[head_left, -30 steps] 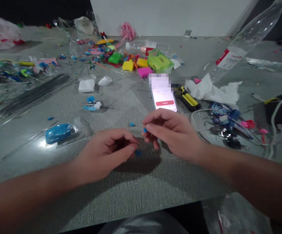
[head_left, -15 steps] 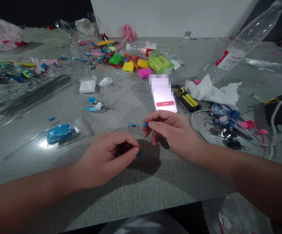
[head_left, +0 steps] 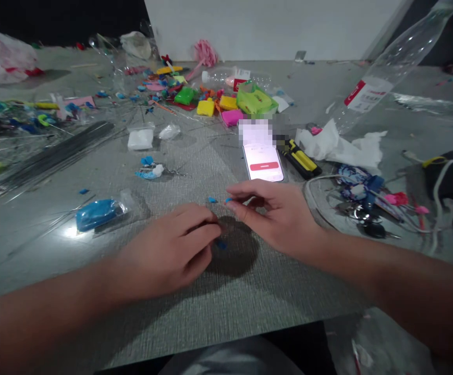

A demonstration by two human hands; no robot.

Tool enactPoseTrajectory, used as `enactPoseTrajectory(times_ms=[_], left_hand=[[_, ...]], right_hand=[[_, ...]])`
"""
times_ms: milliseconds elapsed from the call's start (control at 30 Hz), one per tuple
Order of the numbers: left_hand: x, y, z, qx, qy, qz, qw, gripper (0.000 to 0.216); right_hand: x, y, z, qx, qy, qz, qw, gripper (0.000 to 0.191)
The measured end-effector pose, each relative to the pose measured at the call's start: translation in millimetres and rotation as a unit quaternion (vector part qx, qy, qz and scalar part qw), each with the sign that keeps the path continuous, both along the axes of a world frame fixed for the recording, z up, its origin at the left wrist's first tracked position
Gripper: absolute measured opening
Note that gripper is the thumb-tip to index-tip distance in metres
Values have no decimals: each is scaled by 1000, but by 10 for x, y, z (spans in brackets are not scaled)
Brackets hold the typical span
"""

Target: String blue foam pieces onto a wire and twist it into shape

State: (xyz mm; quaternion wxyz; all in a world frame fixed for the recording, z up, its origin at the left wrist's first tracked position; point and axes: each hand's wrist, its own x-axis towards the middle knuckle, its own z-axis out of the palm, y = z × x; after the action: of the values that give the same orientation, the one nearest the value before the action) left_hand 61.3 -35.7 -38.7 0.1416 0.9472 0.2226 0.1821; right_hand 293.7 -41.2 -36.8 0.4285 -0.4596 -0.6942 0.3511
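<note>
Between the thumb and index finger of my right hand (head_left: 275, 211) is a small blue clay piece (head_left: 228, 200). Just left of those fingertips, a second blue clay piece (head_left: 212, 200) lies on the table. My left hand (head_left: 177, 245) is closed, its fingers curled inward and thumb tucked beneath; whatever they hold, if anything, is hidden. Beside its fingertips, in the shadow, another blue bit (head_left: 221, 244) shows on the table. A clear-wrapped block of blue clay (head_left: 97, 214) rests left of my left hand.
A lit phone (head_left: 264, 165) and a black-and-yellow cutter (head_left: 301, 159) lie beyond my right hand. Blue-and-white pieces on wires (head_left: 150, 169) sit mid-table. Coloured clay packs (head_left: 205, 107) are farther back. Keys (head_left: 370, 226) and cables are right; a bundle of thin wires (head_left: 50, 156) is left.
My left hand has rolled over so its back and knuckles face up more, with the thumb now hidden. My right fingertips have shifted slightly left with the blue clay piece.
</note>
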Motion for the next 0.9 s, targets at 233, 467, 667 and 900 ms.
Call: enactPoseTrajectory(times_ms=[233,467,667,900], left_hand=[[11,-12,10,-93,12,-16,995,44],[25,-5,-8,-112,18,-16,993,35],[8,-1,-32,-103,18,-19,994,32],[5,0,-22,-105,25,-25,994,25]], right_hand=[[-37,33,-31,-164,143,4,976,23],[-20,73,-42,-180,175,11,968,20],[-19,85,-19,-238,218,15,946,29],[-29,85,-30,-263,233,37,935,30]])
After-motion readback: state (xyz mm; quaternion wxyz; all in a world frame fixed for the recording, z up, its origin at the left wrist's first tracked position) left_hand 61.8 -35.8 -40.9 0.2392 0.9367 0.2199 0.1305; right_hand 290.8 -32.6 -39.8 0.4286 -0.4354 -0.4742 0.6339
